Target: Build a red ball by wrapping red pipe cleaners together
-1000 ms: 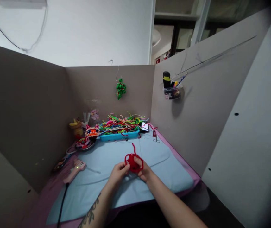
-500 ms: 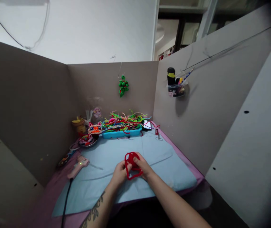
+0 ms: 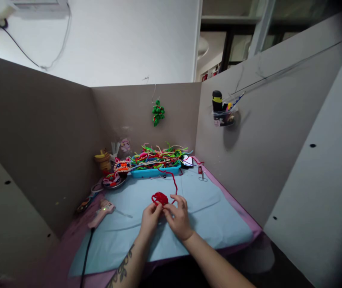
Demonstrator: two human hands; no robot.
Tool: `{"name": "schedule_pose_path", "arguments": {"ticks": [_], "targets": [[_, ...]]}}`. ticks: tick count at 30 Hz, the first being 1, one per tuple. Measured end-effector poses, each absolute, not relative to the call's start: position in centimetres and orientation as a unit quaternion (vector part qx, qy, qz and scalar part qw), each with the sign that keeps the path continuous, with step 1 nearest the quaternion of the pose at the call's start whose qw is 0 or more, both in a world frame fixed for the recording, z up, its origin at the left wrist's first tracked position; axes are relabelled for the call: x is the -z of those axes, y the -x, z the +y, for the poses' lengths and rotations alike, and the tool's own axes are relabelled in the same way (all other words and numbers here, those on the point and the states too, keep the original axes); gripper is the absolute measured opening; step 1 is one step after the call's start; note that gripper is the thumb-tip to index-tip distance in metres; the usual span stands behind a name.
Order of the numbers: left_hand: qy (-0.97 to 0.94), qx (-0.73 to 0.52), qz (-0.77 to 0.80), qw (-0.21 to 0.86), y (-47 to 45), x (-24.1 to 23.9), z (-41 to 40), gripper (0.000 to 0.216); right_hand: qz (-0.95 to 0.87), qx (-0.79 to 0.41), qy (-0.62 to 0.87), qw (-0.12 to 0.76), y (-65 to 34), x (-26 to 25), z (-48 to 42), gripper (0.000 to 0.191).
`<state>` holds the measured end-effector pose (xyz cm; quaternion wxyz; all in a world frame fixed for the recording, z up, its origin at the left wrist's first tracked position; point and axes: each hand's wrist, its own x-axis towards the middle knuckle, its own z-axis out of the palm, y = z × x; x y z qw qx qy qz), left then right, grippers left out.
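A red pipe-cleaner piece (image 3: 160, 197), wound into a small knot with a loose tail rising toward the back, is held just above the light blue mat (image 3: 207, 216). My left hand (image 3: 150, 218) pinches it from the left side, fingers closed on it. My right hand (image 3: 178, 217) grips it from the right, fingers curled around the knot and the tail.
A blue tray (image 3: 153, 172) piled with coloured pipe cleaners stands at the back. Left of it are finished craft figures (image 3: 121, 166) and a dish (image 3: 112, 182). A pink glue gun (image 3: 100, 210) with cord lies at left. Small scissors (image 3: 201, 174) and a phone (image 3: 188, 161) lie back right. Grey partitions enclose the desk.
The red piece has gone from a wide loop to a tight knot, and its tail now points up and back. Both hands shifted slightly; the right hand turned palm down over it.
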<state>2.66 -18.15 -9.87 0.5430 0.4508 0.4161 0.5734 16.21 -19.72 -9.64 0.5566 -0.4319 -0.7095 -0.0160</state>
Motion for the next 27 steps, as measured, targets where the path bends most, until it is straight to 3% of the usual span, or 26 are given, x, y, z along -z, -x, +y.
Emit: {"name": "schedule_pose_path", "arguments": {"ticks": [12,19,27], "targets": [[-0.524,-0.54,0.451,0.48,-2.83,9.67,-18.54,0.032,-0.698,0.037,0.514,0.498,-15.51,9.38,-19.4,0.013],[-0.574,-0.528,0.5,0.377,-2.94,10.17,-18.59,0.024,-0.708,0.057,0.518,0.477,-15.26,9.27,-19.34,0.016],[-0.58,-0.518,0.509,0.369,-3.04,10.51,-18.42,0.024,-0.695,0.06,0.543,0.468,-15.15,9.68,-19.03,0.017]]}}
